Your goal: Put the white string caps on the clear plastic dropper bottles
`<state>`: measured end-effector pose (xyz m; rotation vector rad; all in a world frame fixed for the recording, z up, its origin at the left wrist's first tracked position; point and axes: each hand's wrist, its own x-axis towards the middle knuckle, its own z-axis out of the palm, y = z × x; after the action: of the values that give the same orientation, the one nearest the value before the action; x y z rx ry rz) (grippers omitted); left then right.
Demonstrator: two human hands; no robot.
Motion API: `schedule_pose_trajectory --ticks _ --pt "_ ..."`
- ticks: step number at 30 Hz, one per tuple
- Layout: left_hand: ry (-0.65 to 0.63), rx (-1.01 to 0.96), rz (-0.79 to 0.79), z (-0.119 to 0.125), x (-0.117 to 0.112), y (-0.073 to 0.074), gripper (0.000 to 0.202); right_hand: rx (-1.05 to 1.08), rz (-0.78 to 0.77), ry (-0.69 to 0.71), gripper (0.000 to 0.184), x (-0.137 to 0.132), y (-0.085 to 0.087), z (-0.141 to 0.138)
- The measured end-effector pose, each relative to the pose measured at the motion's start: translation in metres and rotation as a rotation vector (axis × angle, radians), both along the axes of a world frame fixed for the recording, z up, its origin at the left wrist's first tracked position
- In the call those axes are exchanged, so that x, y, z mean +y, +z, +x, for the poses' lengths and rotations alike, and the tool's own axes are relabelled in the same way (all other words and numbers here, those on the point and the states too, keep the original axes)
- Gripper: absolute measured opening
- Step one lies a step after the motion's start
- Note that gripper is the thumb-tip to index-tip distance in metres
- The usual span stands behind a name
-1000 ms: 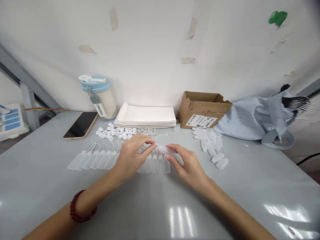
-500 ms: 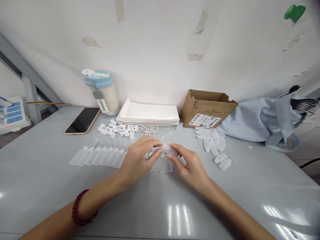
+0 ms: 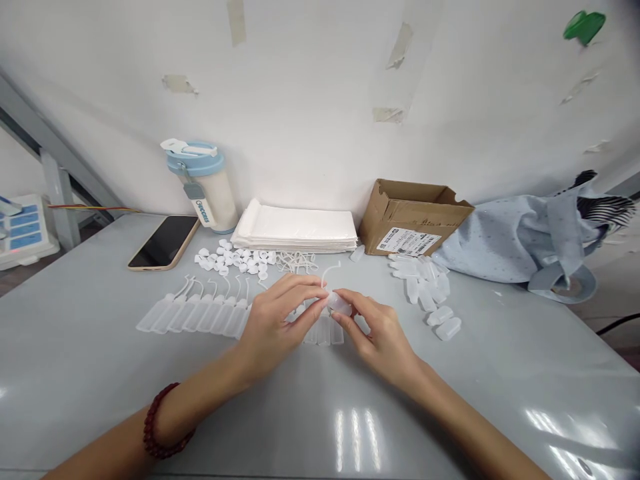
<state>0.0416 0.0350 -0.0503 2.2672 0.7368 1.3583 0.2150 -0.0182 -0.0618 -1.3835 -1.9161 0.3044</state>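
Observation:
A small translucent plastic bottle [image 3: 340,304] is held between my two hands at the middle of the table. My left hand [image 3: 280,313] is closed in a pinch at its neck end; the fingertips hide whether a cap is there. My right hand [image 3: 377,327] grips the body between thumb and fingers. Behind it a thin curved tube [image 3: 331,269] points up. Under and beside my left hand runs a row of similar bottles [image 3: 195,313] with bent tubes, partly hidden. White caps [image 3: 235,259] lie in a heap farther back, next to a pile of loose tubes [image 3: 297,261].
More bottles without tubes [image 3: 425,283] lie at the right. Along the wall stand a drink tumbler [image 3: 205,190], a stack of white packets [image 3: 297,227] and an open cardboard box [image 3: 413,220]. A phone [image 3: 164,243] lies at the left, a light blue cloth bag [image 3: 510,233] at the right.
Both hands keep their grip on the bottle, which has turned slightly in the fingers. The whole view has shifted a little.

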Motion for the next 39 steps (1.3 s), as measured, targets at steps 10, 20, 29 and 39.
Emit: schedule_pose_trajectory --ticks 10,20,29,39 --pt "-0.016 -0.006 -0.036 0.0 -0.001 -0.002 0.012 0.031 0.001 -0.003 0.023 -0.002 0.001 -0.002" --pt "-0.041 -0.012 -0.009 0.001 -0.003 -0.003 0.015 0.04 0.036 0.115 0.043 -0.003 0.002 -0.002" --pt "-0.043 0.014 0.063 0.002 -0.004 -0.006 0.013 0.491 -0.302 0.055 0.035 -0.004 0.012 -0.004" --pt "0.058 0.036 -0.202 -0.001 -0.004 -0.001 0.016 1.185 -0.816 0.262 0.036 0.0 0.023 -0.001"
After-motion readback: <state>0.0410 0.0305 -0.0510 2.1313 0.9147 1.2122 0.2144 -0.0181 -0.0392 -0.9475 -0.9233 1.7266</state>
